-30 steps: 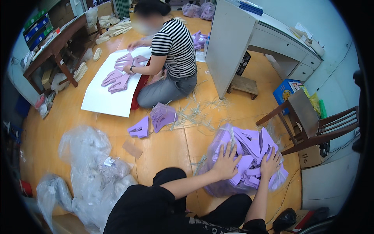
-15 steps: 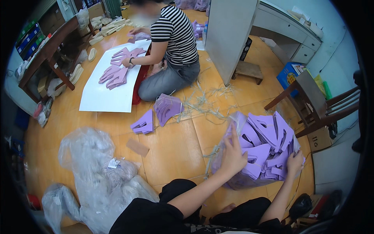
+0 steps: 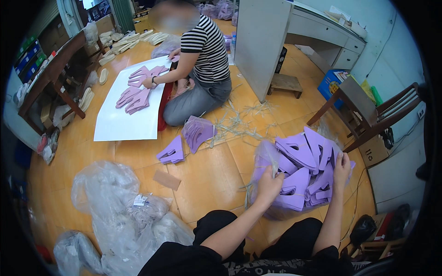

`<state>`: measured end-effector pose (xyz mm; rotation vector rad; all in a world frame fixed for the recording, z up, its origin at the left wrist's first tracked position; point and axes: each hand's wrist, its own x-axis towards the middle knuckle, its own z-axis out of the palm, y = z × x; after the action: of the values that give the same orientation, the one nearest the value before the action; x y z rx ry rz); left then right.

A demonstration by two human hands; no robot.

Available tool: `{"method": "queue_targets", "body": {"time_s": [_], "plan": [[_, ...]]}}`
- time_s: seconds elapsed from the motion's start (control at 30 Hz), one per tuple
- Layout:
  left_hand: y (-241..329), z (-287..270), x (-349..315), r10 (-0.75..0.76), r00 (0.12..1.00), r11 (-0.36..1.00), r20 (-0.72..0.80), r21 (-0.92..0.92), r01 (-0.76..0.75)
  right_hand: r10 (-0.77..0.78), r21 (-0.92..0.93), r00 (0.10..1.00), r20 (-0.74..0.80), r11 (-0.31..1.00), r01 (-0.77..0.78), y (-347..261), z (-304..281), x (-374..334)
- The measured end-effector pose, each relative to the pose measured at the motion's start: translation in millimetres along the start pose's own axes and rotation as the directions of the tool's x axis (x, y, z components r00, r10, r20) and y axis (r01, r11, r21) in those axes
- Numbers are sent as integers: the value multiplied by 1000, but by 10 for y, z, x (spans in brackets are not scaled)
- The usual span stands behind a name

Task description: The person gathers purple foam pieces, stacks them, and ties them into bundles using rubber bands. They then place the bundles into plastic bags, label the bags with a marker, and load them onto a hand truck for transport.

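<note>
Both our hands work the bag [image 3: 264, 158] of purple cutouts [image 3: 304, 172] on the floor, near right. Our left hand [image 3: 268, 185] pinches the plastic; our right hand [image 3: 341, 166] grips the cutouts' far edge. We judge we're unbagging; next calls for peeling plastic clear.

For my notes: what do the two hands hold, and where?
Both grip the clear bag of purple foam pieces: left hand at its left edge, right hand at its right side.
</note>
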<state>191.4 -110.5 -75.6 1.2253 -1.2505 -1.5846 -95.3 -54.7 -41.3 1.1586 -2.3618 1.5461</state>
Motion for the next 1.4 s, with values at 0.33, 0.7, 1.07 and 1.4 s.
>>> {"method": "queue_targets", "body": {"time_s": [0.33, 0.7, 1.07, 1.4], "plan": [[25, -153, 253, 87, 979, 947, -184, -288, -139, -151, -132, 980, 131, 977, 168, -283, 711, 162], [168, 55, -34, -142, 973, 946, -184, -316, 78, 387, -319, 608, 693, 921, -222, -88, 932, 920], [300, -151, -111, -214, 976, 809, -33, -566, 158, 473, -388, 516, 714, 881, -271, -207, 894, 981], [239, -129, -72, -200, 980, 742, 21, -650, 165, 451, -381, 534, 715, 892, -243, -74, 928, 1033]]}}
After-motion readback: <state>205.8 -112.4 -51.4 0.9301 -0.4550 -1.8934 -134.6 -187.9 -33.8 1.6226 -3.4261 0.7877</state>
